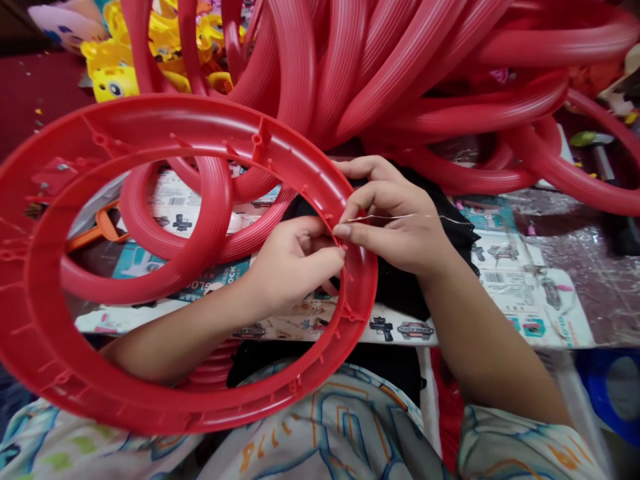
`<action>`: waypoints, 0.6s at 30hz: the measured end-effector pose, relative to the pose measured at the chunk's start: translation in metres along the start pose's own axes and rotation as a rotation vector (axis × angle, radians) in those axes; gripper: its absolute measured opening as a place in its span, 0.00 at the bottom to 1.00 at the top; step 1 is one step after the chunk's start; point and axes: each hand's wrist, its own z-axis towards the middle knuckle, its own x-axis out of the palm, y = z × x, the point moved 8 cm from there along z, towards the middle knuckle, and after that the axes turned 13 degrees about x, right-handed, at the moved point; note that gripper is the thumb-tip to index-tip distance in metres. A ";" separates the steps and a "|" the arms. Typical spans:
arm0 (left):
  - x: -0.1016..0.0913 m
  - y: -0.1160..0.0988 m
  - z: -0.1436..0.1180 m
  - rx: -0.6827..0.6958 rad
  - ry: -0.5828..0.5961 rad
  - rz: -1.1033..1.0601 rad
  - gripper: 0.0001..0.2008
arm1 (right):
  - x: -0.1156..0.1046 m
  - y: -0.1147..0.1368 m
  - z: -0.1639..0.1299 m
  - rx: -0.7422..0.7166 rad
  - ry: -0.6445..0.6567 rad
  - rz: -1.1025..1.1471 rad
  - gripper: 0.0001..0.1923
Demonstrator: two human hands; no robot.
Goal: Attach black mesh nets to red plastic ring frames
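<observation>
A large red plastic ring [195, 123] with its ribbed hollow side facing me is held up over my lap. My left hand [295, 263] reaches through its opening and grips the inner rim on the right side, thumb pressed near the edge. Against that same spot, my right hand [390, 220] pinches a thin wire [415, 216] between thumb and forefinger. The wire trails off to the right past my wrist. Small pegs and ribs line the ring's channel. At its left side sits a small red part with metal dots [57, 180].
Many glossy red ribbed rings [350, 73] are heaped at the back. Yellow toy parts [113, 73] lie back left. Orange-handled scissors or a similar tool [105, 223] rests at left. Printed cardboard [520, 287] covers the table, with black cloth [400, 280] under my right hand.
</observation>
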 end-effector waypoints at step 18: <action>-0.008 -0.011 0.000 0.076 -0.050 0.207 0.01 | 0.006 -0.001 0.000 -0.070 0.040 -0.059 0.05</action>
